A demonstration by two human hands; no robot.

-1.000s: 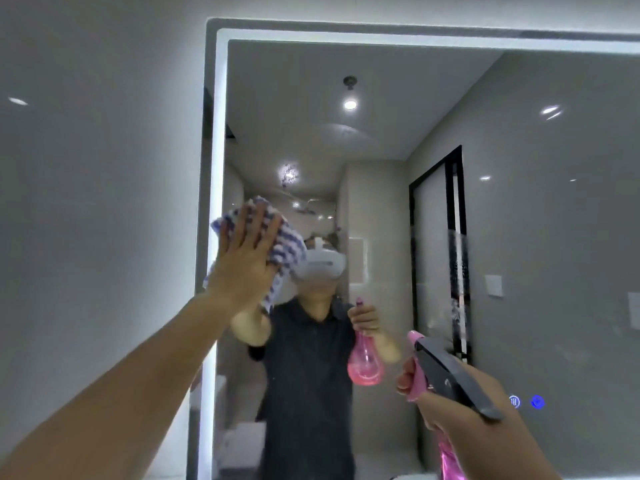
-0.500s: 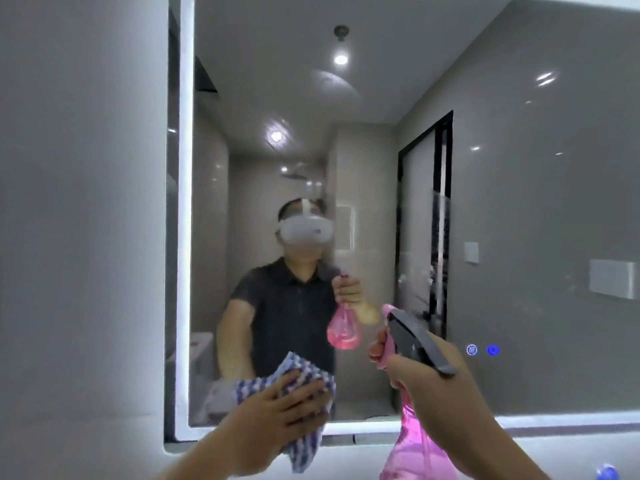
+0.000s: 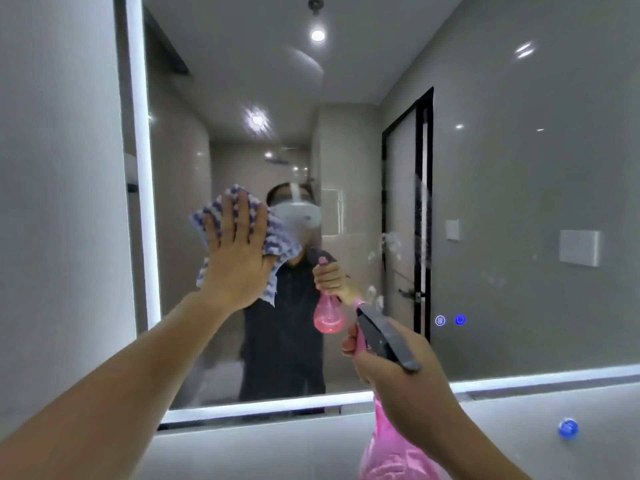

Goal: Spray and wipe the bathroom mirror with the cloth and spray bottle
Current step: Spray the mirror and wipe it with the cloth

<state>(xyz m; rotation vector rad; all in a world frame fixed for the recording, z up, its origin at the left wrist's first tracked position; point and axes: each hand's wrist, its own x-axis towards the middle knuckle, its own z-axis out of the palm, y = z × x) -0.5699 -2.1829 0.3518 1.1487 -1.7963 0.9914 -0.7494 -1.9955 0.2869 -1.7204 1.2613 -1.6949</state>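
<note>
At mirror (image 3: 519, 202) left-centre, left hand (image 3: 239, 258) presses the blue-white cloth (image 3: 280, 237) flat on the glass, fingers straight, palm hiding most of it. Right hand (image 3: 405, 386) curls round the neck of the pink spray bottle (image 3: 391, 452); the bottle's base is cut off by the frame. Droplets (image 3: 391, 242) cling right of the cloth. Two lit touch icons (image 3: 450, 320) nearby; blurry blue object (image 3: 568, 428) below the mirror.
</note>
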